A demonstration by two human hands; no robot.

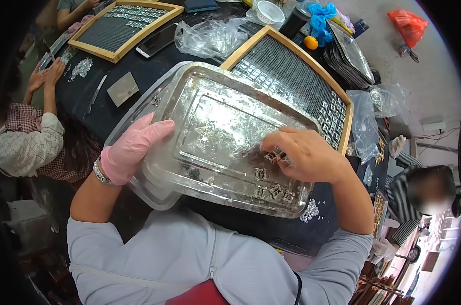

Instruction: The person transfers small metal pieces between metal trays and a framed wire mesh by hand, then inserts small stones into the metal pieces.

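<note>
My left hand (131, 150), in a pink glove, grips the left side of a worn metal tray (192, 168), thumb on its rim. The tray is tilted above a clear plastic container (164, 199). Inside the tray's lower right corner lie several small square metal pieces (274, 191) with openwork shapes. My bare right hand (311, 155) reaches over the tray's right side, its fingers closed around similar small metal pieces (272, 155). How many are between the fingers I cannot tell.
Behind the tray stands a wooden-framed mesh rack (271, 61) with rows of square pieces. Loose clear stones (310, 211) lie right of the tray. A knife (96, 94), a phone (156, 41) and an orange (310, 42) are on the table. Co-workers sit left and right.
</note>
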